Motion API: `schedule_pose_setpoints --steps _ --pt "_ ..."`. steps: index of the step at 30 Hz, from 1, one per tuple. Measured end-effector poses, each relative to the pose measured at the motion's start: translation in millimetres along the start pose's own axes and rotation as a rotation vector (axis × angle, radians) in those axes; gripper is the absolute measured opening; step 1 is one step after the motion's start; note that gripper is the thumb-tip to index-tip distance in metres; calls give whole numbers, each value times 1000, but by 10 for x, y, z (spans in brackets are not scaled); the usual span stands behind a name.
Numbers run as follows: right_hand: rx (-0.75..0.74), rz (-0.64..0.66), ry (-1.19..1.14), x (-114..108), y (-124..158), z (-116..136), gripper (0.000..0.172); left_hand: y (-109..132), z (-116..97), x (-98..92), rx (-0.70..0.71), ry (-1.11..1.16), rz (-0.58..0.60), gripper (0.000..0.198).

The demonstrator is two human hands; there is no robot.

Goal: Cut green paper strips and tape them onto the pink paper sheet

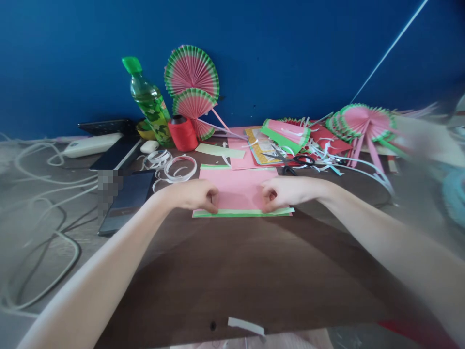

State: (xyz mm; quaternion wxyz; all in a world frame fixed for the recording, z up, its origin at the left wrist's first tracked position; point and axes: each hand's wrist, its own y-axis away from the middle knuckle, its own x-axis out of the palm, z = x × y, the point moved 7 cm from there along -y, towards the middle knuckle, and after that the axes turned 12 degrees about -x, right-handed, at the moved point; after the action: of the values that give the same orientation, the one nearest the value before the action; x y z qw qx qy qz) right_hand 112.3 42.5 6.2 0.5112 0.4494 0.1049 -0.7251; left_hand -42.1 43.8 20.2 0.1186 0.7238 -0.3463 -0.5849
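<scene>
A pink sheet of paper point(240, 186) with green along its near and far edges lies flat on the dark table. Over its near green edge runs a narrow pale strip point(240, 212), whose right end sticks out slightly past the sheet. My left hand point(204, 195) is closed, thumb and fingers curled together on the strip near its left end. Toward the right end, my right hand point(273, 194) is closed in a similar pinch. The fingertips partly cover the strip, so how firmly each hand grips it is hard to see.
Behind the sheet stand a green-capped bottle point(148, 99), a red thread spool point(183, 134) and pleated paper fans point(192, 72). Scissors point(286, 157) lie among scraps at right. Tape rolls point(180, 168), a dark phone point(127, 201) and cables point(54, 232) are left; a loose strip point(246, 325) lies in front.
</scene>
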Motion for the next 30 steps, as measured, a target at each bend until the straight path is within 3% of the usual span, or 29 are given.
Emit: schedule_pose_setpoints --steps 30 --pt "34 -16 4 13 5 -61 26 -8 9 -11 -68 -61 -7 17"
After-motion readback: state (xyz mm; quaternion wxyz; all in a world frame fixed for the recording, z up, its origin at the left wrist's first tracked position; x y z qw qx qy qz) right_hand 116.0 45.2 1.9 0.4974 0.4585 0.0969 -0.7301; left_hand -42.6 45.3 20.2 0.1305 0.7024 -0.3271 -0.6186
